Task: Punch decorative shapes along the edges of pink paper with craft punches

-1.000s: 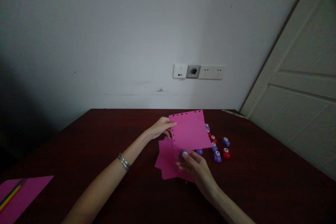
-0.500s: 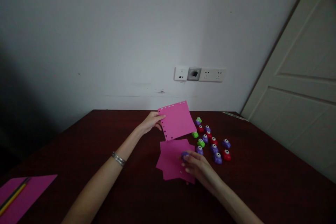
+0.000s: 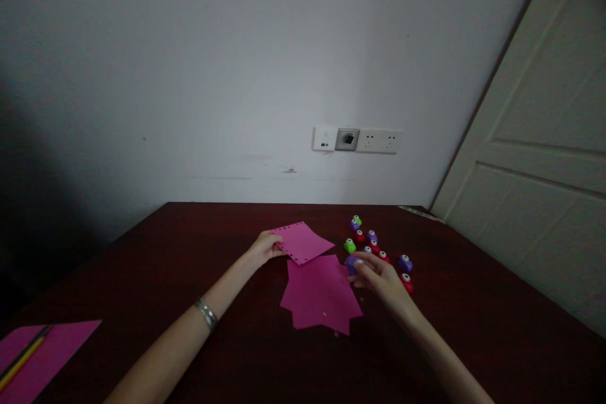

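Observation:
Pinched at its left corner, a pink sheet of paper [image 3: 305, 243] with punched holes along two edges is in my left hand [image 3: 265, 249]. Below it a stack of pink paper [image 3: 322, 297] lies fanned on the table, a small scrap on top. My right hand [image 3: 381, 278] has its fingers closed around a purple craft punch [image 3: 352, 264], at the right edge of the stack. Beyond that hand are several more punches, among them a green punch [image 3: 350, 245], a red punch [image 3: 407, 283] and a purple punch [image 3: 405, 262]. My right hand hides some of them.
On the dark red-brown table [image 3: 213, 233], a pink sheet [image 3: 61, 344] at the left bears a yellow pencil [image 3: 23, 361] and a dark one. A white wall with sockets [image 3: 379, 141] stands behind. A pale door [image 3: 525, 139] is on the right.
My left hand has lowered the holed sheet and tilted it flatter. My right hand has moved right and slightly up with the purple punch, from over the stack to the group of punches.

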Motion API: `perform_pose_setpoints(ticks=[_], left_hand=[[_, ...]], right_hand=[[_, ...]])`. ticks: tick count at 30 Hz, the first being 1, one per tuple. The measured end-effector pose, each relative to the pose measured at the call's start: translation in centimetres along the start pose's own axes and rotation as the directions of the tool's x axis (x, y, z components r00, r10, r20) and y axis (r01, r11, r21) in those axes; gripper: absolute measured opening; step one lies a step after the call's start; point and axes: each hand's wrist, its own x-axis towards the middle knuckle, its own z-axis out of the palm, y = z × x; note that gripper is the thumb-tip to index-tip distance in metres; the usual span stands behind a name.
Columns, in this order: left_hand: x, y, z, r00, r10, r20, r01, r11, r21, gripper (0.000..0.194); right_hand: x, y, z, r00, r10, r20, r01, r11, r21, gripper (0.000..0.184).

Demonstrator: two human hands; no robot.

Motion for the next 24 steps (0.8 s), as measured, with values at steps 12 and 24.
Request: perform_pose_setpoints(ticks=[12,24], left_hand=[[-1.5,-0.1,-1.5,0.995,-0.074,0.074,0.023,0.845,0.534,0.021],[-1.9,0.5,-2.3,0.951,-0.190,0.246,-0.020,0.752,0.659,0.022]], right_hand=[[9.6,-3.2,-3.8,0.975,-0.220,-0.019,0.135,0.665,-0.735,0.029],[16.1,-0.8,0.4,0.985,-0.169,-0.015,0.029,0.250,-0.968,0.021]])
